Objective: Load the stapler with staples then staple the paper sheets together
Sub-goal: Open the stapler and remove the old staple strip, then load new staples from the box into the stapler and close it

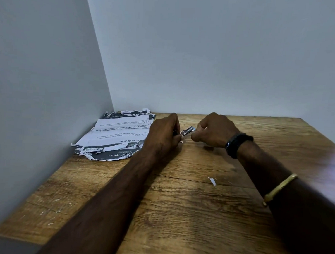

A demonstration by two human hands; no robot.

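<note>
A small metal stapler (pixel 187 131) is held between both hands, just above the wooden table (pixel 178 213) near its far edge. My left hand (pixel 163 135) grips its left end, which the fingers mostly hide. My right hand (pixel 213 129) pinches its right end with curled fingers. Only the shiny middle part shows; whether staples are inside cannot be seen. A stack of printed paper sheets (pixel 116 136) with torn, ragged edges lies in the far left corner, just left of my left hand.
Grey walls close the table at the back and the left. A small white paper scrap (pixel 212 180) lies on the table below my right wrist. My right arm wears a black watch (pixel 237 144) and a gold bangle (pixel 279 187).
</note>
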